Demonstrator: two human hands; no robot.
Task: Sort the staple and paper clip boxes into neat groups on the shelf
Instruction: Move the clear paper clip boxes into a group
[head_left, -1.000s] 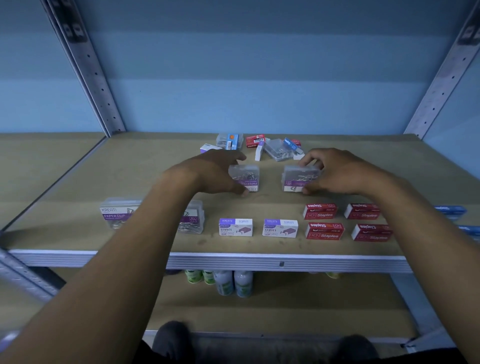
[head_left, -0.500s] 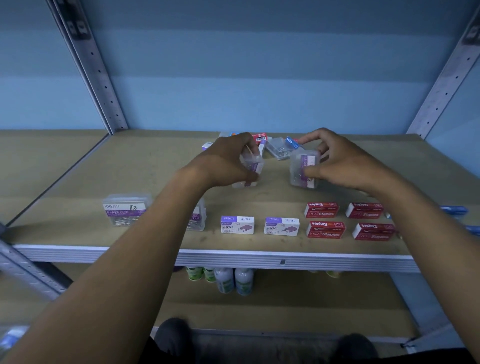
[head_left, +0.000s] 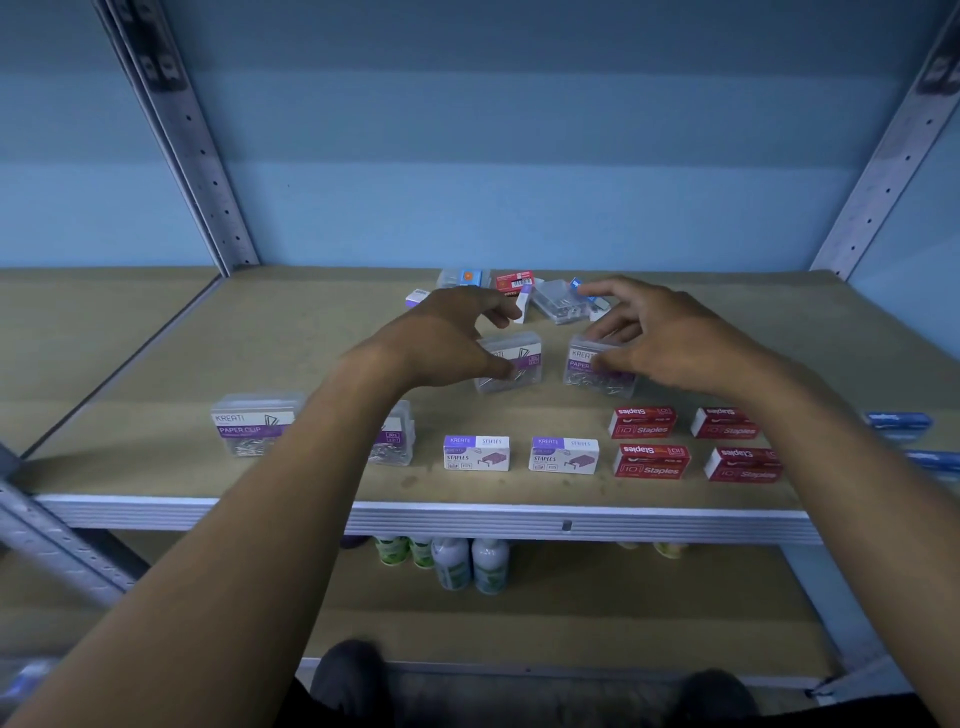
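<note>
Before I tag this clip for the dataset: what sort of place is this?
Probably a stockroom or shop storage rack: a slotted metal upright carries a wooden shelf of red staple boxes and clear paper clip boxes, with bottles stored below.

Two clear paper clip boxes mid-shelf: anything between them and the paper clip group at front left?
Nothing on the shelf itself. The bare board runs from the two clear boxes to the front-left paper clip boxes. Only the person's own left forearm crosses above that path, hiding part of a front box.
</note>
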